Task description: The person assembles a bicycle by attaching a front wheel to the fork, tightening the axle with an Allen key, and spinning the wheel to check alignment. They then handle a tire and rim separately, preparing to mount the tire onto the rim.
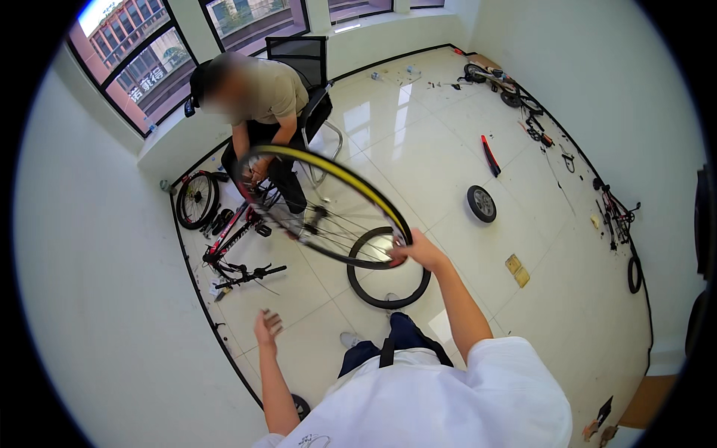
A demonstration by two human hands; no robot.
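Observation:
My right hand [418, 252] is closed around the near right edge of a bicycle wheel rim [371, 196]. No tire is on the rim, a yellow strip runs round it, and spokes lead to a black hub. The wheel hangs tilted above the floor, its far left edge close to a seated co-worker. My left hand [269, 327] is in the air, empty, with its fingers apart. Beneath the wheel, a loose black tire [366, 296] lies on the floor near my feet.
The co-worker [272, 86] leans forward on a black chair [297, 56] beside a red and black bicycle frame [228, 237]. Another wheel [196, 200] stands at the left wall. A small wheel [482, 204], a red and black fender [490, 155] and yellow blocks [517, 270] lie to the right.

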